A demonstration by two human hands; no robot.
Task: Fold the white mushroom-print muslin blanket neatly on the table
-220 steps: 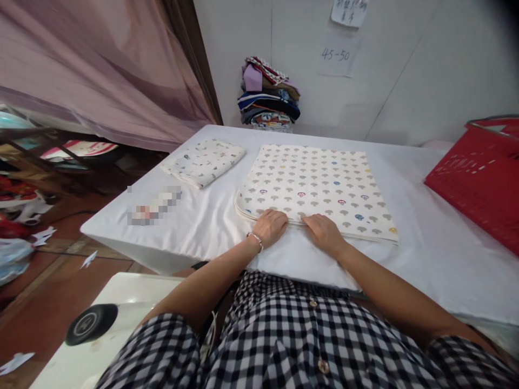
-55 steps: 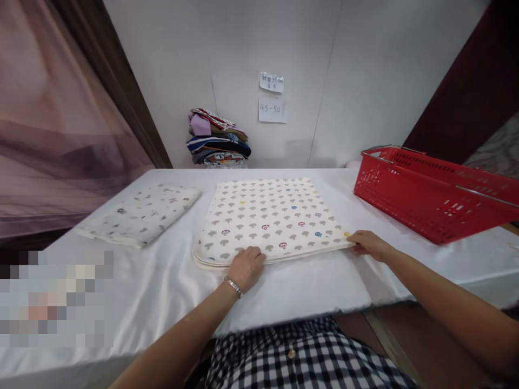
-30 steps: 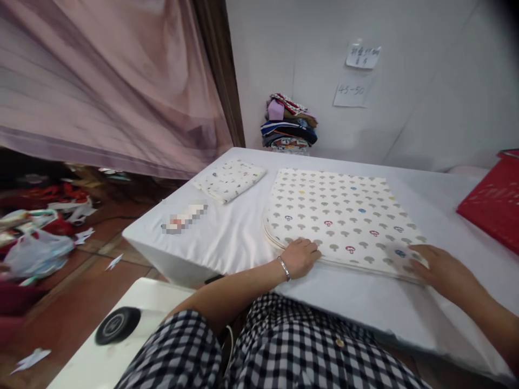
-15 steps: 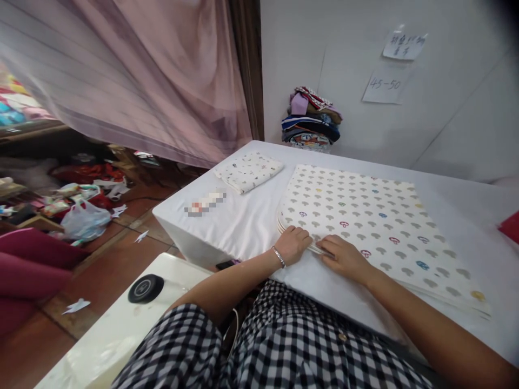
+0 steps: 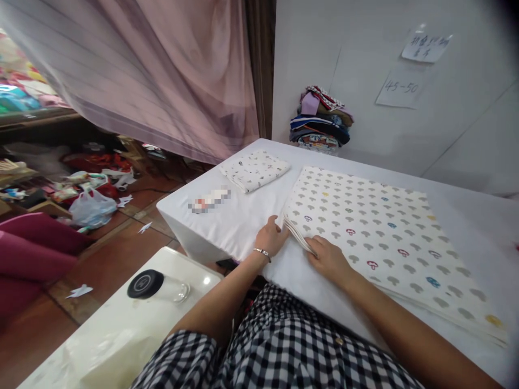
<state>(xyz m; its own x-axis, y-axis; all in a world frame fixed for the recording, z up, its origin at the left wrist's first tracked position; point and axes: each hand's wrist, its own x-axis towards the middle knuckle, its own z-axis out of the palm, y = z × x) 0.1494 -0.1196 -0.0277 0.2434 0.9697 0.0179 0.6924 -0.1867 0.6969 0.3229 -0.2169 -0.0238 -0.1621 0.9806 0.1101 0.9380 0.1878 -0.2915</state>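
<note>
While the right hand [image 5: 327, 260] pinches the layered near edge of the mushroom-print cloth [image 5: 365, 232] between thumb and fingers, the left hand [image 5: 271, 237] is at the rounded near-left corner, its fingers somewhat spread; whether it grips a layer, I cannot tell. The cloth lies folded on the white-covered table [image 5: 251, 216], reaching from the hands toward the far right, its stacked edges showing along the near side. A strip of tabletop separates it from the smaller patterned cloth [image 5: 255, 170], folded at the far left, with a pixelated item [image 5: 208, 201] nearer the table's left edge. More tabletop runs along its far and right sides. Beyond the far edge, a stack of folded fabrics [image 5: 322, 121] sits by the wall [image 5: 365, 43]. At near left, a dark-lidded container [image 5: 148, 284] is on a pale side surface [image 5: 117, 308], apart from the table's covered side.
</note>
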